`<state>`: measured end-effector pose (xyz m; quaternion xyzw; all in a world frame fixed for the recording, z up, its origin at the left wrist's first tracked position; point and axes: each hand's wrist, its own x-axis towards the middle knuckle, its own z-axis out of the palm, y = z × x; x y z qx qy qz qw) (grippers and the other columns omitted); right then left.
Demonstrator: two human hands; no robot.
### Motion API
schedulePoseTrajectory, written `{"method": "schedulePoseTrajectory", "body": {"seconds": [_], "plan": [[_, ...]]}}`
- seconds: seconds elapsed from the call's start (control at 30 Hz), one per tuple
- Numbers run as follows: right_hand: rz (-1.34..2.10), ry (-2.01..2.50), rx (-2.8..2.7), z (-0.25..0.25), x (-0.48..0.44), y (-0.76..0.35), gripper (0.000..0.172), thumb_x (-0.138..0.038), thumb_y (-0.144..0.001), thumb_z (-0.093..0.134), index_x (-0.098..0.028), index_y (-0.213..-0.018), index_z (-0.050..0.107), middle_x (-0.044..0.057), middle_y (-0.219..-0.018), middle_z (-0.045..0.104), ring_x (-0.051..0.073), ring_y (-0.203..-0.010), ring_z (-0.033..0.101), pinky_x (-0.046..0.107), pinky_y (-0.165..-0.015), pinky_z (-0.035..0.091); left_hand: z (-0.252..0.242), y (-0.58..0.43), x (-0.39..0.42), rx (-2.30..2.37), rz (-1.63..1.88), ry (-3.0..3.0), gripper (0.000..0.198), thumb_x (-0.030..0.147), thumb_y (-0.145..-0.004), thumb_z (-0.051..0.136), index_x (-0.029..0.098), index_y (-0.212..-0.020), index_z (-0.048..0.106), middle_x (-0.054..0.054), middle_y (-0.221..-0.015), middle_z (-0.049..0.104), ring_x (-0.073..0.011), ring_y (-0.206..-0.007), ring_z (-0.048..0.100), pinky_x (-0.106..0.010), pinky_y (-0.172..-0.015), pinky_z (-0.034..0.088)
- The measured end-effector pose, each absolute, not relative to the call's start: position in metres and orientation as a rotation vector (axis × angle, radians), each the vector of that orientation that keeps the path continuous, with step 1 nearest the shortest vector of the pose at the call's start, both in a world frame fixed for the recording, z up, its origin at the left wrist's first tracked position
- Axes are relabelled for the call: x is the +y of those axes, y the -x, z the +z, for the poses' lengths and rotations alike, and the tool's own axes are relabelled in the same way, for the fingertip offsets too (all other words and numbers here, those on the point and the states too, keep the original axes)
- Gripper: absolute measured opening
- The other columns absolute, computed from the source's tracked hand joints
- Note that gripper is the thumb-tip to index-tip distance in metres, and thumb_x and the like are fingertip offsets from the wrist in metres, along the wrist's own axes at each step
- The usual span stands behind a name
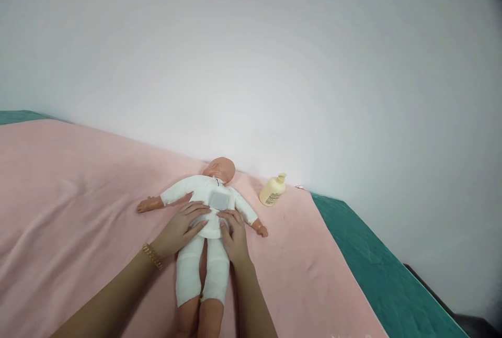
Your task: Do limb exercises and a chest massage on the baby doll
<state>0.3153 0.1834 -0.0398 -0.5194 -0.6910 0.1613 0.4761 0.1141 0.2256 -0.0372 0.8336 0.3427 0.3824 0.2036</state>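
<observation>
A baby doll in a white long-sleeved top and white leg coverings lies on its back, arms spread and head toward the wall. On its chest is a pale grey rectangular patch. My left hand, with a gold bracelet at the wrist, rests on the doll's left-hand side of the belly as I see it, fingers stretched out. Opposite it, my right hand lies on the belly's right side, its fingers extended too. Neither hand grips anything.
A cream pump bottle stands to the right of the doll's head. Beneath everything spreads a pink blanket with folds at the left, over a green surface. Behind rises a plain pale wall.
</observation>
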Motion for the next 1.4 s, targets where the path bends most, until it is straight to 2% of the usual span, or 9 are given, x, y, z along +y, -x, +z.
{"method": "schedulePoseTrajectory", "body": {"seconds": [0.23, 0.4, 0.57, 0.7, 0.8, 0.9, 1.07, 1.27, 1.4], "plan": [[0.371, 1.221, -1.608, -0.036, 0.191, -0.315, 0.024, -0.028, -0.091, 0.05, -0.02, -0.1, 0.071, 0.008, -0.107, 0.062, 0.018, -0.106, 0.055, 0.036, -0.101, 0.043, -0.024, -0.118, 0.23, 0.923, 1.184, -2.193, 0.038, 0.042, -0.098, 0.042, 0.019, -0.112, 0.068, -0.009, -0.119, 0.067, -0.0234, -0.118, 0.056, -0.049, -0.111, 0.039], [0.345, 1.192, -1.53, -0.021, 0.22, -0.316, 0.034, -0.037, -0.095, 0.046, -0.017, -0.115, 0.066, 0.011, -0.121, 0.059, 0.019, -0.121, 0.05, 0.037, -0.108, 0.039, -0.011, -0.131, 0.253, 0.981, 1.3, -2.134, 0.043, 0.045, -0.1, 0.038, 0.017, -0.12, 0.063, -0.011, -0.127, 0.061, -0.0239, -0.123, 0.051, -0.046, -0.108, 0.041], [0.423, 1.207, -1.636, -0.01, 0.247, -0.315, 0.028, -0.034, -0.095, 0.049, -0.019, -0.102, 0.071, 0.005, -0.105, 0.067, 0.017, -0.103, 0.059, 0.031, -0.095, 0.044, -0.008, -0.14, 0.279, 0.968, 1.166, -2.286, 0.042, 0.045, -0.099, 0.038, 0.019, -0.116, 0.066, -0.008, -0.12, 0.066, -0.0249, -0.117, 0.055, -0.046, -0.105, 0.042], [0.452, 1.294, -1.68, -0.012, 0.255, -0.312, 0.027, -0.029, -0.095, 0.048, -0.018, -0.088, 0.071, 0.005, -0.091, 0.068, 0.016, -0.092, 0.059, 0.029, -0.087, 0.043, -0.007, -0.14, 0.285, 0.995, 1.076, -2.363, 0.038, 0.044, -0.098, 0.041, 0.019, -0.104, 0.07, -0.007, -0.108, 0.071, -0.0269, -0.107, 0.059, -0.047, -0.098, 0.044], [0.477, 1.347, -1.698, -0.014, 0.255, -0.31, 0.026, -0.026, -0.095, 0.047, -0.017, -0.086, 0.07, 0.004, -0.09, 0.068, 0.016, -0.09, 0.059, 0.029, -0.086, 0.042, -0.008, -0.14, 0.284, 1.02, 1.038, -2.395, 0.037, 0.043, -0.098, 0.042, 0.019, -0.101, 0.07, -0.007, -0.104, 0.072, -0.0271, -0.105, 0.059, -0.047, -0.097, 0.044], [0.469, 1.369, -1.698, -0.014, 0.254, -0.31, 0.025, -0.026, -0.095, 0.047, -0.018, -0.09, 0.071, 0.005, -0.094, 0.068, 0.017, -0.095, 0.058, 0.03, -0.09, 0.041, -0.011, -0.14, 0.282, 1.048, 1.043, -2.419, 0.036, 0.043, -0.099, 0.041, 0.019, -0.104, 0.068, -0.006, -0.107, 0.071, -0.0262, -0.107, 0.058, -0.047, -0.097, 0.043], [0.405, 1.374, -1.685, -0.015, 0.25, -0.311, 0.026, -0.028, -0.096, 0.047, -0.02, -0.108, 0.069, 0.006, -0.114, 0.063, 0.018, -0.113, 0.051, 0.033, -0.102, 0.036, -0.017, -0.141, 0.284, 1.115, 1.111, -2.445, 0.041, 0.045, -0.101, 0.036, 0.016, -0.116, 0.062, -0.01, -0.121, 0.065, -0.0263, -0.119, 0.052, -0.049, -0.106, 0.037], [0.41, 1.409, -1.734, -0.019, 0.253, -0.311, 0.031, -0.029, -0.098, 0.042, -0.02, -0.107, 0.071, 0.005, -0.107, 0.066, 0.018, -0.106, 0.054, 0.035, -0.101, 0.037, -0.021, -0.142, 0.284, 1.114, 1.079, -2.483, 0.044, 0.049, -0.101, 0.034, 0.019, -0.109, 0.064, -0.008, -0.116, 0.068, -0.0259, -0.115, 0.056, -0.048, -0.103, 0.042], [0.394, 1.415, -1.749, -0.017, 0.25, -0.31, 0.032, -0.029, -0.098, 0.041, -0.019, -0.111, 0.069, 0.006, -0.113, 0.064, 0.019, -0.11, 0.052, 0.035, -0.102, 0.036, -0.025, -0.143, 0.284, 1.139, 1.088, -2.48, 0.048, 0.051, -0.1, 0.032, 0.017, -0.116, 0.062, -0.009, -0.12, 0.066, -0.0267, -0.12, 0.053, -0.049, -0.106, 0.041]]}}
